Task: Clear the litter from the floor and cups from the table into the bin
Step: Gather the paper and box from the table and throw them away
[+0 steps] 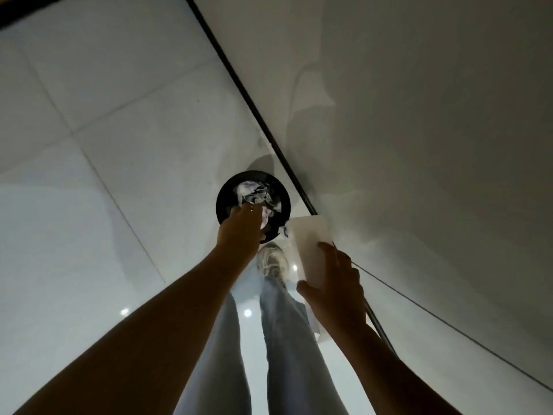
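— Where's the bin?

— The black bin (223,202) stands on the tiled floor (89,145) by the wall (419,115), just ahead of my shoe (270,260), with crumpled paper (254,194) in its mouth

— And your hands?

— My left hand (241,230) reaches over the rim; I can't tell whether it grips the paper. My right hand (336,290) grasps a white cup (308,244), just beside the bin

A glossy white tiled floor (98,151) filled the left and centre of the frame, where a round black bin (223,202) stood beside the dark skirting strip (239,85), a pale sneaker (270,260) planted just below it
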`<state>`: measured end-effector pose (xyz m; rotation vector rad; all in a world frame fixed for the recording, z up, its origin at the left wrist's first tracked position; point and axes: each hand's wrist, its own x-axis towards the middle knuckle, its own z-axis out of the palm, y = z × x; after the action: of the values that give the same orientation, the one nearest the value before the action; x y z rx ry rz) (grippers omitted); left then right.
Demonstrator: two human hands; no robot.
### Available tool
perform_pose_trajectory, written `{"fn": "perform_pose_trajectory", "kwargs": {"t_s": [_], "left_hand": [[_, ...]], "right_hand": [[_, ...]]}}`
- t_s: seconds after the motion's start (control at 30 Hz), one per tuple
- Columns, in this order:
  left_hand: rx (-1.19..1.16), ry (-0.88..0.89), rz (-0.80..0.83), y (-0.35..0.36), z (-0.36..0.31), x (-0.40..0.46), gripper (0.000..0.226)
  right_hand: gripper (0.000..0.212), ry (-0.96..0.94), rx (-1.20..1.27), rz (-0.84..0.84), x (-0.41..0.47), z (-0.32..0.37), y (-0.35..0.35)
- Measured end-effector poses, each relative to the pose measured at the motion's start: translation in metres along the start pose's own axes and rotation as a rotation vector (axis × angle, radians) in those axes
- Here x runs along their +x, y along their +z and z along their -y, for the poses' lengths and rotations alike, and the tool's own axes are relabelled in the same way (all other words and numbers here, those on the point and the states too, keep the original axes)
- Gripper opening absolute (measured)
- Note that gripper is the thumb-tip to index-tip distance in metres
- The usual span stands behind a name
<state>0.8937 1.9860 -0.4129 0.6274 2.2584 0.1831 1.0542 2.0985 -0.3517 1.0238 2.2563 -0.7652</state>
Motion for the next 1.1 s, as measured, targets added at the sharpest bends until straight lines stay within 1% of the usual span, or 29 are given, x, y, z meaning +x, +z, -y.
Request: {"fn": "perform_pose_trajectory", "kwargs": {"t_s": [0.07,0.17,0.4,0.53,0.8,0.9,1.1], "left_hand": [[0.048,-0.038,-0.053,0.005,0.007,0.001,0.052],[0.032,-0.061,-0.111,0.011,0.018,-0.009,0.045],[-0.082,-0.185,-0.130,0.029,0.040,-0.024,0.044],[-0.127,-0.210,-0.125,0.036,0.051,-0.019,0.045],[-0.267,-0.293,-0.161,0.063,0.078,0.000,0.044],[-0.309,-0.320,-0.140,0.073,0.088,-0.006,0.045],[-0.355,-0.394,-0.100,0.077,0.096,-0.054,0.046]], "right_hand": [[0.084,-0.029,-0.045,0.046,0.017,0.002,0.002],[0.087,-0.069,-0.106,0.117,0.041,0.010,0.004],[0.081,-0.134,-0.304,0.225,0.103,0.036,0.036],[0.072,-0.153,-0.360,0.239,0.140,0.052,0.062],[0.073,-0.199,-0.467,0.273,0.209,0.075,0.126],[0.075,-0.178,-0.503,0.337,0.215,0.080,0.141],[0.064,-0.260,-0.543,0.349,0.171,0.091,0.125]]}}
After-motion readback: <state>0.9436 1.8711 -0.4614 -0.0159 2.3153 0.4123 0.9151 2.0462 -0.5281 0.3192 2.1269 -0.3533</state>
